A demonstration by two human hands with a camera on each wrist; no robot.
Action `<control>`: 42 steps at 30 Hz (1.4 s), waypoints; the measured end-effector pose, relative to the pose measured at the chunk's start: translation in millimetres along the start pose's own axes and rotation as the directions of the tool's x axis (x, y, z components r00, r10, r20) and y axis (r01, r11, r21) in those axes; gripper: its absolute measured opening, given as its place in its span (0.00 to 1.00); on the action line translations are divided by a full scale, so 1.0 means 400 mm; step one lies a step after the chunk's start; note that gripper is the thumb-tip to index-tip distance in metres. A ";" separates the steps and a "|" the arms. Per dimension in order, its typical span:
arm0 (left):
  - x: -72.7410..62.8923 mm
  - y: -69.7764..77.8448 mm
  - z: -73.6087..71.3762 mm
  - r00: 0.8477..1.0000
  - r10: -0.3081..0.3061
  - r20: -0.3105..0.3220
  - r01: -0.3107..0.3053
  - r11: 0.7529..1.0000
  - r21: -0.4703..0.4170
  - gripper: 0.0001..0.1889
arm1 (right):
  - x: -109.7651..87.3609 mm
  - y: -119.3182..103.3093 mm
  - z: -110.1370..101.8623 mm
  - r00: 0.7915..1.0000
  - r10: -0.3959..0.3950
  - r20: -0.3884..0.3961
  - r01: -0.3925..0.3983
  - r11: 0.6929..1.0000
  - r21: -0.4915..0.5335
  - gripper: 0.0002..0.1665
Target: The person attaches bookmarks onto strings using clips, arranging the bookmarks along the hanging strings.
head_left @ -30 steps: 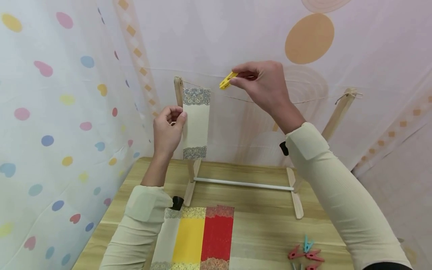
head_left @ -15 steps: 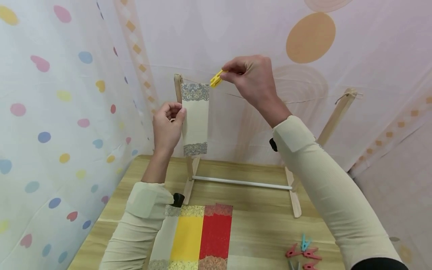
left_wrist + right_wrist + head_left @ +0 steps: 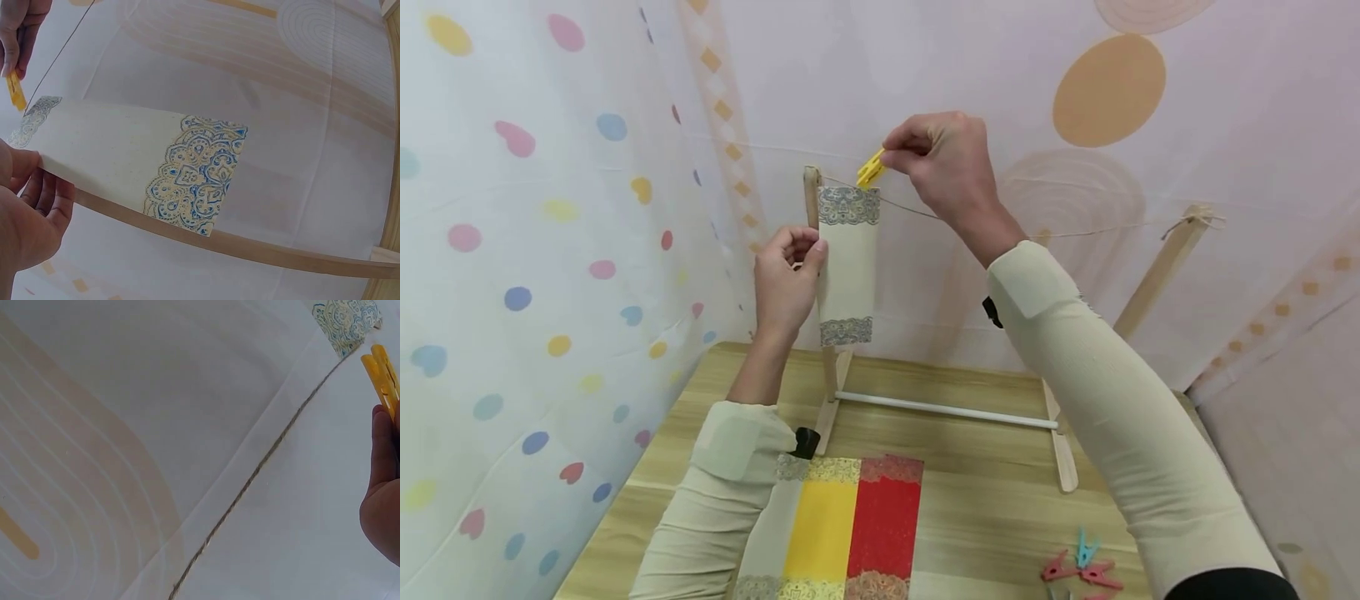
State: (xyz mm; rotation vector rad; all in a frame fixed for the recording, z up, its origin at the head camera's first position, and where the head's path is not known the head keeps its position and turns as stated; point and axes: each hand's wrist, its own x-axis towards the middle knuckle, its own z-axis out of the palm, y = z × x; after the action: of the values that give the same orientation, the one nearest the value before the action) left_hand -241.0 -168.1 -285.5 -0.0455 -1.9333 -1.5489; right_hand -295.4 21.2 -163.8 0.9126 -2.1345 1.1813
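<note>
My left hand (image 3: 788, 279) pinches the left edge of a cream card (image 3: 847, 271) with blue lace-like patterned ends. The card hangs upright at the twine (image 3: 910, 207), close to the left wooden post (image 3: 812, 196). Between thumb and fingers, my right hand (image 3: 946, 167) pinches a yellow clothespin (image 3: 871, 169), its tips angled down right at the card's top edge. In the right wrist view the clothespin (image 3: 380, 372) points toward the card's patterned end (image 3: 347, 324) beside the twine. The left wrist view shows the card's lower patterned end (image 3: 197, 175) in front of a wooden bar.
The twine runs to a right post (image 3: 1165, 267); a white rod (image 3: 947, 407) joins the stand's feet. On the wooden table (image 3: 992, 500) lie grey, yellow (image 3: 822, 529) and red (image 3: 883, 529) patterned cards. Pink and blue clothespins (image 3: 1086, 550) lie at the right. Curtains hang behind.
My right hand has moved left with the yellow clothespin, from beside the card to its top edge. The left hand keeps its pinch on the card, and the head view has shifted slightly.
</note>
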 end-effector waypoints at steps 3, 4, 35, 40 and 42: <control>0.001 0.000 0.006 1.000 -0.001 0.005 0.001 1.000 0.003 0.06 | 0.003 0.003 0.004 1.000 0.014 0.020 -0.014 1.000 -0.009 0.03; 0.002 0.000 0.009 1.000 0.000 0.008 0.000 1.000 0.004 0.06 | 0.003 0.005 0.004 1.000 0.017 0.023 -0.017 1.000 -0.014 0.03; 0.011 -0.001 0.035 1.000 0.018 -0.008 -0.018 0.998 0.058 0.07 | 0.007 0.013 0.015 0.963 0.151 0.225 -0.120 0.982 -0.146 0.17; 0.011 -0.002 0.040 0.998 0.050 -0.030 -0.047 0.993 0.107 0.06 | 0.003 0.011 0.018 0.963 0.149 0.223 -0.121 0.984 -0.134 0.17; 0.009 -0.005 0.039 0.998 0.059 -0.036 -0.055 0.991 0.119 0.06 | -0.002 0.010 0.020 0.963 0.148 0.226 -0.122 0.985 -0.124 0.18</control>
State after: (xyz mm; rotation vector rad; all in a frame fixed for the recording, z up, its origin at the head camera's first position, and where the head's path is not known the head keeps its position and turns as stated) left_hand -252.0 -156.3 -286.9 -0.0196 -1.9718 -1.3864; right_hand -298.9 16.1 -170.3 0.9077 -2.4599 1.0514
